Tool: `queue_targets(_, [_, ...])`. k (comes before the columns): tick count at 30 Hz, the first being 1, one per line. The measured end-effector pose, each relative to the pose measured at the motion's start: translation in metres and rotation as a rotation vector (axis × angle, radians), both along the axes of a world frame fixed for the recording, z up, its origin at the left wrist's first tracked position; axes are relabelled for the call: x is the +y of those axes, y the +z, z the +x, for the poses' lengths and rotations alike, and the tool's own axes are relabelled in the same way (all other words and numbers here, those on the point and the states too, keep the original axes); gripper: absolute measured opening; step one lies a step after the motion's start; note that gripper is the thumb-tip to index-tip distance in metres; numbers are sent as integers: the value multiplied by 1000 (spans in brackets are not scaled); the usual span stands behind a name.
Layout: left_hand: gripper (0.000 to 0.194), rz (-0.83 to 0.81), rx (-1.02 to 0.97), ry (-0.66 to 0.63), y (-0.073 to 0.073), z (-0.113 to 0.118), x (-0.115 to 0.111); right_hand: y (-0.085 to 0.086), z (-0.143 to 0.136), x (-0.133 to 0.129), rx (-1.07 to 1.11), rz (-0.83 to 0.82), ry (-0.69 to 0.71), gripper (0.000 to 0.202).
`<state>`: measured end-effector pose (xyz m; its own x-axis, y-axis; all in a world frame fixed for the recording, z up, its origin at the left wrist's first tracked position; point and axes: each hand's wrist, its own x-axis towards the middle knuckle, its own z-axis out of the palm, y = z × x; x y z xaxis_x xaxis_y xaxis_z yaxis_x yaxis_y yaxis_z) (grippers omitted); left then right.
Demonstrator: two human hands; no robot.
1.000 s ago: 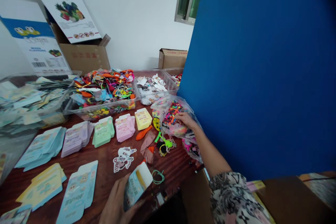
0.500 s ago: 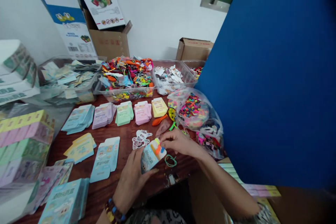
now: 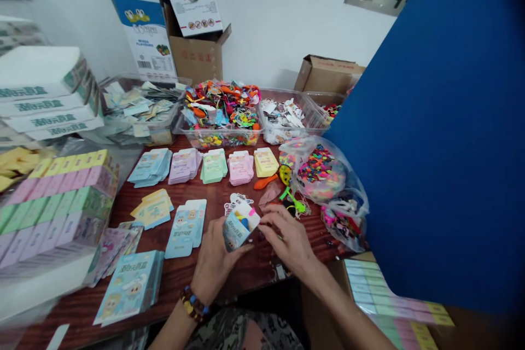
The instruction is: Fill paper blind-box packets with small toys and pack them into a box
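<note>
My left hand (image 3: 216,260) is wrapped round a small light-blue carton (image 3: 237,231), tilted with its open end up and to the right. Small yellow, blue and pink pieces show in the carton's mouth, beside its raised white flap. My right hand (image 3: 289,238) is at the flap's right edge, fingers bent and apart, with nothing visible between them. Whether its fingertips touch the flap I cannot tell. White printed stickers (image 3: 240,199) lie just behind the carton. To the right are an orange balloon (image 3: 266,182) and a bright green toy (image 3: 297,202).
Flat carton stacks, including a green one (image 3: 214,165), stand in a row behind. Clear tubs of small toys (image 3: 221,136) line the wall. Bags of colourful pieces (image 3: 324,169) sit right, beside a large blue panel (image 3: 430,136). Packed boxes (image 3: 61,202) are piled left.
The view has swung left. My right hand has moved from pinching at the carton's mouth to its right edge, its fingers now apart. The green ring on the table no longer shows.
</note>
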<state>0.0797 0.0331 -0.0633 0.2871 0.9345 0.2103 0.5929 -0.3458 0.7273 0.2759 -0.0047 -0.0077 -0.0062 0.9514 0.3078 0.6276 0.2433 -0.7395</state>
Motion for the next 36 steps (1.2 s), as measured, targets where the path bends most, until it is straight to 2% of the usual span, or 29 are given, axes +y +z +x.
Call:
queue_targets(3, [65,-37,-68,7,-1,6,-3,-16,-11,-14,108,47,-54,18])
queue_targets(6, [63,-16,-110,-23,0,12,-6,-14,-14,-13,242,53,-98,17])
queue_targets(9, [64,-9,-139,-45,3,11,-6,-6,-6,1,402,-60,-125,20])
queue_targets(12, [66,-86,-174,-9,7,4,-5,-12,7,17,524,-174,-148,22])
queue_targets(14, [67,-128,-211,79,8,-5,-4,-25,16,24,438,-246,-147,20])
queue_targets(16, [67,-110,-220,152,6,-14,-4,-37,22,28,167,-334,-129,15])
queue_targets(18, [67,-49,-182,135,3,-20,-5,-46,24,29,-143,-404,-108,11])
queue_targets(20, [65,-4,-128,79,-1,-23,-7,-50,22,29,-365,-452,-102,8])
queue_targets(24, [66,9,-80,64,-4,-21,-9,-53,16,32,-586,-473,-103,18])
queue_targets(27, [68,-10,-50,19,-7,-22,-8,-56,18,32,-594,-464,-104,17])
queue_targets(30, [65,-20,-14,-32,-11,-25,-9,-56,28,29,-503,-436,-122,19])
queue_targets(33, [62,-14,1,-46,-12,-24,-11,-48,35,23,-324,-393,-149,20])
queue_targets(36, [59,2,-3,-59,-10,-20,-12,-34,28,19,-86,-247,-130,17])
